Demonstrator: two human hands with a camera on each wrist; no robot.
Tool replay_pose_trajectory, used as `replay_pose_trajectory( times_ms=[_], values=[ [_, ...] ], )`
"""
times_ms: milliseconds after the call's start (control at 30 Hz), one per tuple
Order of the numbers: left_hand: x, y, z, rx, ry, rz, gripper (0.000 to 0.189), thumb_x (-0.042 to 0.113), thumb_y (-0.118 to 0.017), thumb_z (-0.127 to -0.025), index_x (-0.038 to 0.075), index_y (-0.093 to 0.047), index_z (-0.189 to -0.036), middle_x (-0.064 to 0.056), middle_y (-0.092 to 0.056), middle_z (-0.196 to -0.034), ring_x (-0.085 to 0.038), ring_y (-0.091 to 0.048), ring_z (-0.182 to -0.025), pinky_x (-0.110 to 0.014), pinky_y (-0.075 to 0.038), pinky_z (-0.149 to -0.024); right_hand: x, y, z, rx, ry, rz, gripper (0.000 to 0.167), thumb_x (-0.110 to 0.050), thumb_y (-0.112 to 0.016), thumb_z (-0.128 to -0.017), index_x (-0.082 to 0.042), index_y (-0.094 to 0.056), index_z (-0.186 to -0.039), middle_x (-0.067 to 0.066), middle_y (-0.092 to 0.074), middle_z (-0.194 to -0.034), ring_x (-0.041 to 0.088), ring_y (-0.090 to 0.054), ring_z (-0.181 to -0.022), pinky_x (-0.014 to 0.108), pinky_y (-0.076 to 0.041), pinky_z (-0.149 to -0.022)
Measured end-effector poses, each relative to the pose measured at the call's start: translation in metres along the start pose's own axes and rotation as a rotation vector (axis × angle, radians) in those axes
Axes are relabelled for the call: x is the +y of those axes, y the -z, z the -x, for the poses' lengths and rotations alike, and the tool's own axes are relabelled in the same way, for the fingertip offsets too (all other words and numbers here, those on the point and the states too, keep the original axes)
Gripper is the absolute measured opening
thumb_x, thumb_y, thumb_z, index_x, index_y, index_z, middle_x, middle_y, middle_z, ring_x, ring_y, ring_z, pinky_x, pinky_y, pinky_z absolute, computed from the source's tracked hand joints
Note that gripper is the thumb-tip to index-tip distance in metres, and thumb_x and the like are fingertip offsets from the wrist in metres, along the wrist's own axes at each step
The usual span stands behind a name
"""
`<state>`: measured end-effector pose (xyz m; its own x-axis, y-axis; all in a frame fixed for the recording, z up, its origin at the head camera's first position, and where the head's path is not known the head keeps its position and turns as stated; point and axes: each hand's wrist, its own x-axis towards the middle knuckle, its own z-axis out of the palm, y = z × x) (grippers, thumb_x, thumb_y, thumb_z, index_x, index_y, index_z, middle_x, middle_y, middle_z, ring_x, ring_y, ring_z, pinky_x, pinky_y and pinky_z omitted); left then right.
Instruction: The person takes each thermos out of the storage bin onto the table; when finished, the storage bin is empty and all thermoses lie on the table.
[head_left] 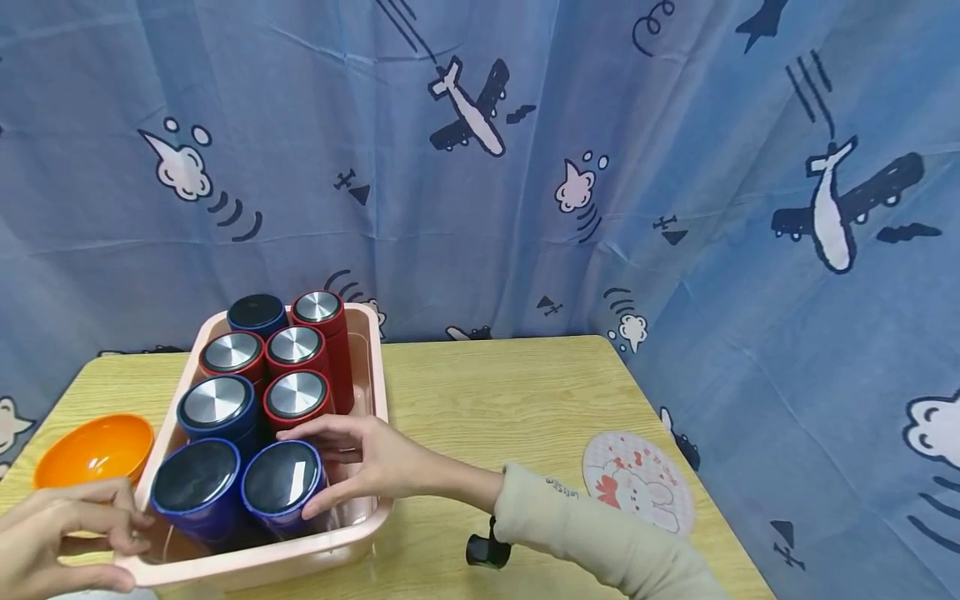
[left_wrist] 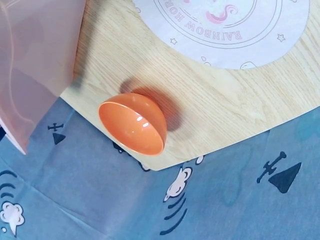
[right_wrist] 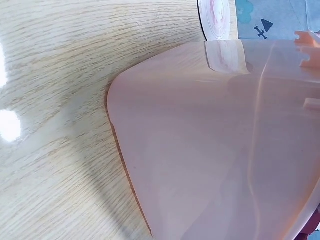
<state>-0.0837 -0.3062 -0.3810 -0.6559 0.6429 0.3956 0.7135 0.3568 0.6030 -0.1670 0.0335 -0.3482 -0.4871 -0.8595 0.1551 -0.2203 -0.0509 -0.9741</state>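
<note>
A pale pink plastic bin [head_left: 381, 367] holds several upright thermoses, packed in rows. At its near left corner my left hand [head_left: 71, 533] pinches the rim between thumb and fingers. My right hand [head_left: 375, 458] reaches in over the right wall and grips a blue thermos [head_left: 281, 479] with a glossy dark top, thumb in front and fingers behind. Beside it stands another dark-topped blue thermos [head_left: 197, 479]. Behind are a blue thermos [head_left: 217, 404] and a red thermos [head_left: 297, 394] with silvery tops. Neither wrist view shows the hands, only the bin's outer walls [right_wrist: 185, 135].
An orange bowl [head_left: 97, 450] sits left of the bin on the wooden table [head_left: 480, 400]. A round bunny-print mat [head_left: 637, 483] lies at the right, and a rainbow-print mat [left_wrist: 225, 45] shows in the left wrist view. A small black object [head_left: 487, 552] is near my right sleeve.
</note>
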Motion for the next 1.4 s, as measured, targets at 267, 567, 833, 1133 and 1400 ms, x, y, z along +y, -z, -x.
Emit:
replay_pose_trajectory(
  times_ms=[267,567,833,1133,1400],
  values=[
    [0.005,0.000,-0.003,-0.025,0.034,0.054,0.041,-0.006,-0.084,-0.060,0.024,-0.065,-0.081,0.010,-0.053,-0.089,0.004,-0.058,-0.089,-0.007,-0.051,-0.061,0.001,0.001,-0.001,-0.018,-0.016,-0.033,0.070,0.020,-0.074,-0.069,0.005,-0.050,-0.134,0.025,-0.054,-0.131,0.017,-0.059,-0.116,0.025,-0.050,-0.092],
    [0.005,-0.001,-0.001,-0.035,0.077,0.101,0.040,-0.008,-0.083,-0.062,0.023,-0.065,-0.081,0.010,-0.053,-0.088,0.005,-0.057,-0.089,-0.011,-0.052,-0.059,0.002,0.001,0.000,-0.026,-0.026,-0.102,0.067,0.025,-0.068,-0.070,0.010,-0.049,-0.133,0.031,-0.053,-0.128,0.028,-0.057,-0.117,0.032,-0.049,-0.094],
    [0.002,-0.002,0.001,-0.050,0.120,0.112,0.038,-0.008,-0.081,-0.066,0.023,-0.067,-0.082,0.010,-0.054,-0.089,0.003,-0.057,-0.087,-0.015,-0.055,-0.058,0.001,0.002,0.001,0.042,-0.083,-0.121,0.067,0.024,-0.069,-0.070,0.008,-0.051,-0.132,0.030,-0.054,-0.126,0.026,-0.057,-0.118,0.031,-0.049,-0.094],
    [0.003,-0.002,0.002,-0.024,0.077,0.095,0.041,-0.008,-0.083,-0.063,0.024,-0.067,-0.083,0.009,-0.055,-0.090,0.002,-0.057,-0.087,-0.008,-0.051,-0.064,0.000,0.001,0.005,0.082,-0.104,-0.133,0.068,0.027,-0.069,-0.067,0.008,-0.052,-0.131,0.029,-0.054,-0.126,0.029,-0.057,-0.117,0.033,-0.048,-0.095],
    [0.002,0.000,-0.002,0.020,-0.027,-0.012,0.044,0.000,-0.088,-0.056,0.027,-0.065,-0.083,0.011,-0.055,-0.090,0.001,-0.058,-0.088,-0.002,-0.047,-0.070,-0.009,0.004,0.006,0.113,-0.082,-0.153,0.067,0.029,-0.066,-0.068,0.012,-0.050,-0.131,0.032,-0.052,-0.125,0.040,-0.053,-0.118,0.041,-0.048,-0.094]
  ],
)
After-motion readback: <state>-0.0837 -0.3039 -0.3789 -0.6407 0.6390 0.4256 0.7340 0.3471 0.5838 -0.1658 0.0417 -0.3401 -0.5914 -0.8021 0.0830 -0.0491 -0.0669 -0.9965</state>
